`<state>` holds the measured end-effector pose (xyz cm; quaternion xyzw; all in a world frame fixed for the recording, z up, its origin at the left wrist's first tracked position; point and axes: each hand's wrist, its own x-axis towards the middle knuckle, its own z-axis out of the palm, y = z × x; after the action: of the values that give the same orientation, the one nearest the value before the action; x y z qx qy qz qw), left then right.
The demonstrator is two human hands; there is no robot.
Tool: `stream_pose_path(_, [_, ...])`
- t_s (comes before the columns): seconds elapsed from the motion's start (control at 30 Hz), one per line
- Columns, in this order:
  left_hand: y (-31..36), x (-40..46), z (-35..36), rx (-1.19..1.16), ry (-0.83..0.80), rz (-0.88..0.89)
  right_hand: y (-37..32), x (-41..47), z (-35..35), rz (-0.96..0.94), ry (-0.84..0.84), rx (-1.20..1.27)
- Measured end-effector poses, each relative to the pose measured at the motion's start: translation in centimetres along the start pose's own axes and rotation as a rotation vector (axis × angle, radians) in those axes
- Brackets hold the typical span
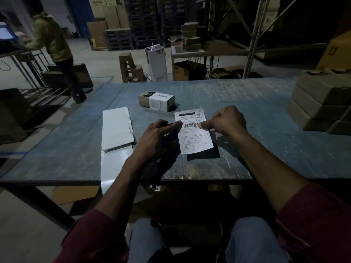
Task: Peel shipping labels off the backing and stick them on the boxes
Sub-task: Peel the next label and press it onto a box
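Sitting at a big worn blue table (247, 95), the person has a stack of plain boxes (321, 103) well off to the right and one small box (156, 101) already labelled straight ahead, just past the hands. A pile of white label sheets (116, 128) lies to the left, hanging over the near edge.

The shipping label (193, 130) is held up between both hands, long axis running away from the body, print facing up. Left hand (157, 137) pinches its left edge, fingers curled over something dark underneath, can't tell what. Right hand (226, 120) pinches the right edge by the barcode, thumb on top. The unlabelled boxes sit nearer the right hand, so I'd guess that hand reaches next.
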<state>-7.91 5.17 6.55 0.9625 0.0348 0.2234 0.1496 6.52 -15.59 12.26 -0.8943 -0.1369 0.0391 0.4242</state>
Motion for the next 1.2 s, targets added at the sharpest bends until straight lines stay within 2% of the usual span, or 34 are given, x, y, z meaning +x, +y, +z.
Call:
stream_pose_path(0.13, [0.2, -0.2, -0.5, -0.014, -0.014, -0.021, 1.5, 0.9, 0.1, 0.024, 0.033, -0.029])
stream_pose_path(0.3, [0.2, -0.4, -1.4, -0.092, 0.004, -0.024, 2.6, 1.0, 0.0, -0.032, -0.065, 0.304])
stream_pose_path(0.37, [0.2, -0.3, -2.3, -0.109, 0.050, -0.015, 1.7, 0.5, -0.7, -0.039, -0.188, 0.440])
stream_pose_path(0.43, [0.3, 0.0, -3.4, -0.129, 0.090, -0.028, 0.6, 0.1, -1.5, -0.027, -0.418, 0.559])
stream_pose_path(0.5, [0.6, 0.0, -4.3, -0.156, 0.119, -0.023, -0.2, -0.2, -1.9, -0.068, -0.576, 0.563])
stream_pose_path(0.53, [0.7, 0.0, -4.6, -0.173, 0.131, -0.020, -0.5, -0.2, -2.0, -0.096, -0.599, 0.547])
stream_pose_path(0.77, [1.2, -1.1, -5.2, -0.294, 0.133, -0.049, -1.6, -0.8, -2.7, -0.156, -0.604, 0.588])
stream_pose_path(0.97, [1.8, -1.4, -5.6, -0.276, 0.117, -0.075, -2.0, -1.4, -3.2, -0.194, -0.561, 0.593])
stream_pose_path(1.03, [2.1, -1.4, -5.9, -0.406, 0.047, -0.124, -2.0, -1.5, -3.3, -0.195, -0.524, 0.608])
stream_pose_path(1.1, [2.7, -1.4, -6.4, -0.636, -0.008, -0.192, -2.0, -1.5, -3.3, -0.193, -0.495, 0.623])
stream_pose_path(1.2, [4.3, -0.5, -7.1, -1.012, 0.047, -0.405, -2.0, -1.7, -3.2, -0.202, -0.483, 0.624])
